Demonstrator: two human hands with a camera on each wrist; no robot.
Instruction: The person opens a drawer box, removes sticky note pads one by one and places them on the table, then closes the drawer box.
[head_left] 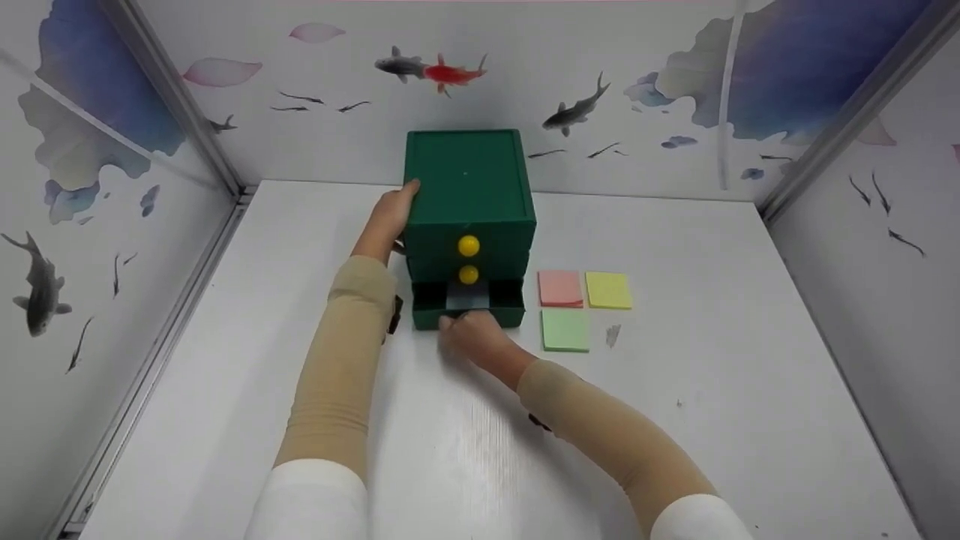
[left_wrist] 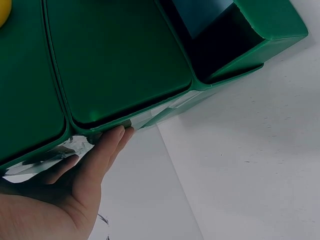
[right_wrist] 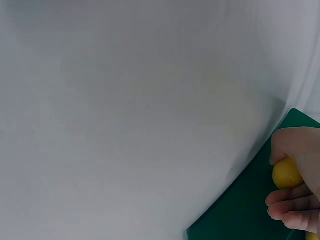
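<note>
A green drawer unit [head_left: 466, 176] stands upright on the white table [head_left: 225, 360], near the back wall [head_left: 495, 30], which is painted with fish and petals. The left hand [head_left: 390, 216] is against the unit's left side, its thumb at the top edge in the head view and its extended fingers lying along the side in the left wrist view, not curled around anything. The right hand [head_left: 480, 336] is at the front of the bottom drawer [head_left: 427, 321], its thumb and fingers pinching a round yellow knob [right_wrist: 287, 173] between them (the head view hides this knob behind the hand). That drawer juts out toward the person, showing a flat grey-blue piece [head_left: 467, 295] inside. Above it, the upper drawer [head_left: 435, 241] and the middle drawer [head_left: 431, 268] sit closed, each with a yellow ball on its front. Just to the right of the unit lie three square paper pads: the pink pad [head_left: 560, 289] beside the yellow pad [head_left: 608, 290], and the green pad [head_left: 565, 331] nearer the person, below the pink one, with a grey smudge [head_left: 613, 335] to its right. Beige sleeves [head_left: 334, 360] cover both forearms.
</note>
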